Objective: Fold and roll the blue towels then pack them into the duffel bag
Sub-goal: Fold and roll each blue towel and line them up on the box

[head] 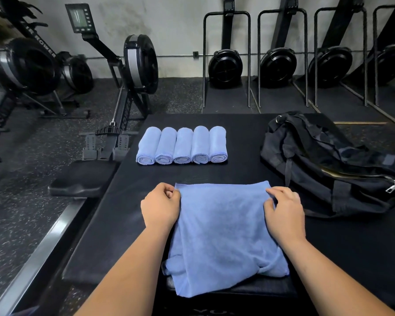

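Head view, one entry per item.

1. Blue towel [226, 226]: soft, napped terry with stitched hems. It lies flat on the black mat [128, 201], directly in front of the person. The far edge is drawn straight, while the near end is bunched and droops over a raised pad. It is probably laid out square so the fold comes out even.
2. Left hand [161, 207]: thumb and curled fingers pinch the towel's far left corner.
3. Right hand [283, 213]: curled fingers grip the far right corner. Holding both corners lets the hands carry the edge over together.
4. Rolled towels [181, 145]: five tight blue cylinders of the same cloth, touching side by side in a row further up the mat. Their spiral ends face the person. They seem to be staged for packing.
5. Duffel bag [328, 165]: black woven fabric, slumped and creased, lying to the right of the rolls and well apart from them. The zip appears parted, with a metal zip pull [393, 187] at its near end. No towel is visible inside.
6. Rowing machine [132, 71]: hard black frame and round flywheel housing, standing on speckled rubber flooring beyond the mat.
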